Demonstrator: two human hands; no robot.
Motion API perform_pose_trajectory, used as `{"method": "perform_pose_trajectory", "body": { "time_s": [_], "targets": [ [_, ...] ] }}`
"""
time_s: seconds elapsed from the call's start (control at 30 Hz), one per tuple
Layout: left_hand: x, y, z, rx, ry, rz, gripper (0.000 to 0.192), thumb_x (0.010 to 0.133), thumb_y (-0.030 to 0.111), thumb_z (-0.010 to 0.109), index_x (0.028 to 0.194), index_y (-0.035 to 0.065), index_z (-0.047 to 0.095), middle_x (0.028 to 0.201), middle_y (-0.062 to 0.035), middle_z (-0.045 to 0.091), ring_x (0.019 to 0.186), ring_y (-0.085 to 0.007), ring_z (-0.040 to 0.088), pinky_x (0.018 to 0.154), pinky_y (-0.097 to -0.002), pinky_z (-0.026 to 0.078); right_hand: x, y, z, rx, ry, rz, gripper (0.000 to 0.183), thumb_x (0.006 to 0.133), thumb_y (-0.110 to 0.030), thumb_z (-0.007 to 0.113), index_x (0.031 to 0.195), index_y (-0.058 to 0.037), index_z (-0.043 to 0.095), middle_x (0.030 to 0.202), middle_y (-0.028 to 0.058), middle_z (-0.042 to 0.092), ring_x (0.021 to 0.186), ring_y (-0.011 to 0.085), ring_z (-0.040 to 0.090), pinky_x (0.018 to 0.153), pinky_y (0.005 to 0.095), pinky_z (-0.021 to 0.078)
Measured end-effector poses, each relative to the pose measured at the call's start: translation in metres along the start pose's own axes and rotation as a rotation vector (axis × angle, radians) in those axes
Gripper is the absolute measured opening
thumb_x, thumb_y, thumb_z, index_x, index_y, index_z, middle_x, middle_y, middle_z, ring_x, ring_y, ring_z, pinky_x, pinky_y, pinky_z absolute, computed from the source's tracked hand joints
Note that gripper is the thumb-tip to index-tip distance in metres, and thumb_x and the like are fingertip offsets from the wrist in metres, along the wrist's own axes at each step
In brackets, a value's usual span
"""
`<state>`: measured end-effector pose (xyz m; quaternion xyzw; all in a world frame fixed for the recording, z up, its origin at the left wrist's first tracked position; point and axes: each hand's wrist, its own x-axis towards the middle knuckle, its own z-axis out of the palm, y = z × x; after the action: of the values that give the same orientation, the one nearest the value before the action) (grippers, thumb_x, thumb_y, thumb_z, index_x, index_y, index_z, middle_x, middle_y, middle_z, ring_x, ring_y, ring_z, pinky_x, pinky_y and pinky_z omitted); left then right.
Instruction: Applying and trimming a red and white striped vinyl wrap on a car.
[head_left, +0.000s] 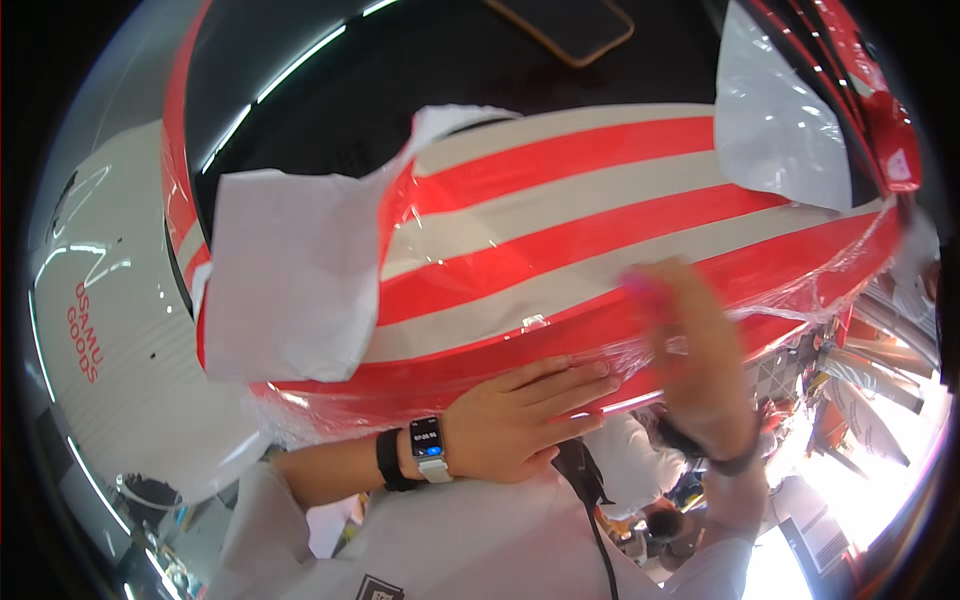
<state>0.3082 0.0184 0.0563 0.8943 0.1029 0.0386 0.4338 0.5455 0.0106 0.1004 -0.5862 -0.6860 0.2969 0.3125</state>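
A glossy vehicle panel (555, 184) with red and cream stripes curves across the middle, clear film wrinkled along its lower edge. My left hand (517, 420) lies flat on that red lower edge, its fingers pointing right and holding nothing. To its right, my right hand (697, 352) is raised over the lower stripes and blurred by motion. A small pink object (641, 285) shows at its fingertips, too blurred to name. White backing sheets hang over the panel, one at the left (292, 277) and one at the upper right (780, 120).
Above the stripes, a phone (570, 30) lies on a dark glossy surface (337, 97). A white vehicle body (112, 300) with red lettering stands at the left. Bunched clear film (825, 281) trails along the right edge. Below right are a tiled floor and cluttered items in bright light.
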Motion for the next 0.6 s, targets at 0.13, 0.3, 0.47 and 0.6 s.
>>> {"method": "perform_pose_trajectory", "body": {
  "time_s": [0.13,0.3,0.47,0.6],
  "targets": [
    [-0.02,-0.006,0.019,-0.089,-0.067,-0.025,0.062,0.082,0.021,0.067,0.142,0.0129,0.058,0.159,-0.01,0.045,0.148,-0.029,0.039,0.124,-0.0447,0.026,0.025,-0.052,0.067,-0.159,0.011,-0.153,0.039,0.08,-0.014,0.073,0.115,-0.0033,0.062,0.098,0.0132,0.062,0.093,0.0294,0.064,0.079,0.0382,0.0526],
    [-0.004,-0.008,0.01,-0.069,0.01,0.064,0.072,0.083,0.02,0.063,0.152,0.0105,0.044,0.162,-0.0129,0.038,0.152,-0.0303,0.033,0.125,-0.0477,0.024,0.052,-0.068,0.11,-0.495,0.033,-0.305,0.026,0.084,-0.019,0.069,0.104,-0.0067,0.06,0.09,0.0078,0.06,0.087,0.0207,0.062,0.073,0.0327,0.05],
    [-0.014,-0.007,0.018,-0.007,-0.096,-0.072,0.07,0.084,0.021,0.066,0.15,0.0143,0.048,0.154,-0.0127,0.049,0.142,-0.0329,0.043,0.118,-0.0504,0.032,0.071,-0.072,0.103,-0.687,0.026,-0.288,0.014,0.081,-0.016,0.068,0.089,-0.0062,0.061,0.079,0.0043,0.063,0.076,0.0198,0.065,0.065,0.0315,0.0503],
    [-0.007,-0.003,0.004,0.102,0.009,0.069,0.058,0.082,0.023,0.069,0.14,0.0198,0.06,0.137,-0.0119,0.059,0.131,-0.0339,0.051,0.115,-0.0527,0.034,0.084,-0.063,0.074,-0.728,-0.047,-0.266,0.011,0.08,-0.016,0.068,0.083,-0.0063,0.065,0.073,0.0085,0.068,0.073,0.0227,0.07,0.06,0.0341,0.0524]
  ]
}}
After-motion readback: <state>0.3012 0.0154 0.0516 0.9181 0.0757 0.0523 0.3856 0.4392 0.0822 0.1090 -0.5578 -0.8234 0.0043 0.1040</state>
